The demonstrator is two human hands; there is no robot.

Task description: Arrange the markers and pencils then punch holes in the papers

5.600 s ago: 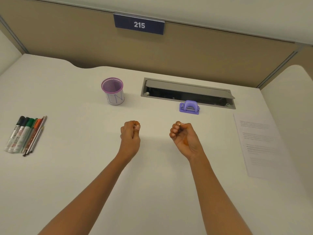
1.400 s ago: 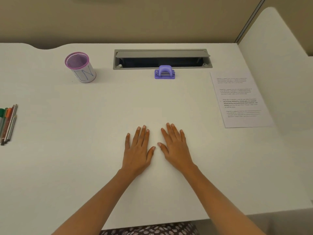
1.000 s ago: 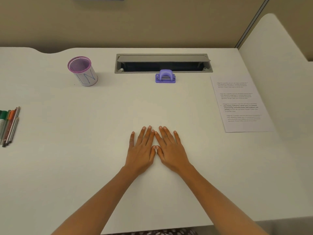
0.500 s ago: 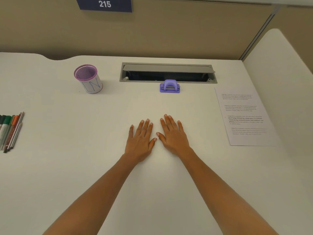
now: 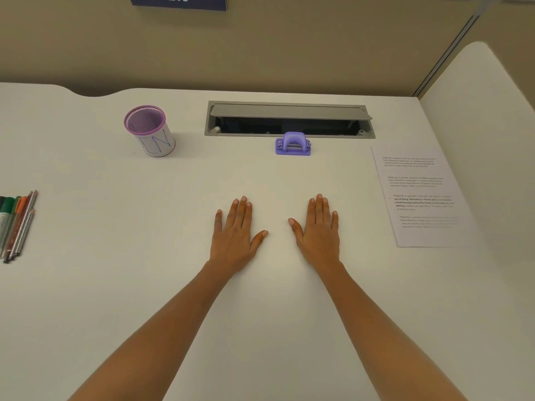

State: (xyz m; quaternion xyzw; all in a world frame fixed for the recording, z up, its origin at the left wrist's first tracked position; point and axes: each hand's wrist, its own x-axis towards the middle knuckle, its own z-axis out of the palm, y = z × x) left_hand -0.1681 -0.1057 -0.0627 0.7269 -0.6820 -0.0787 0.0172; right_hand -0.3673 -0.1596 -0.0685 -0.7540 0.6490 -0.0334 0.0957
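Head view: left hand (image 5: 236, 238) and right hand (image 5: 318, 234) flat on desk (image 5: 115, 285), fingers straight, holding nothing | markers (image 5: 6, 218), pencils (image 5: 25, 224) far left: light, stiff, likely to roll; grasp mid-barrel | paper (image 5: 422, 198) right: limp; lift by edge | punch (image 5: 293, 143), cup (image 5: 149, 130) farthest.

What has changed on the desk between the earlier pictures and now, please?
The left hand and right hand, fists at first, opened flat on the desk, then slid apart. Neither took hold of anything. The cup, hole punch, paper, and markers and pencils stayed put.
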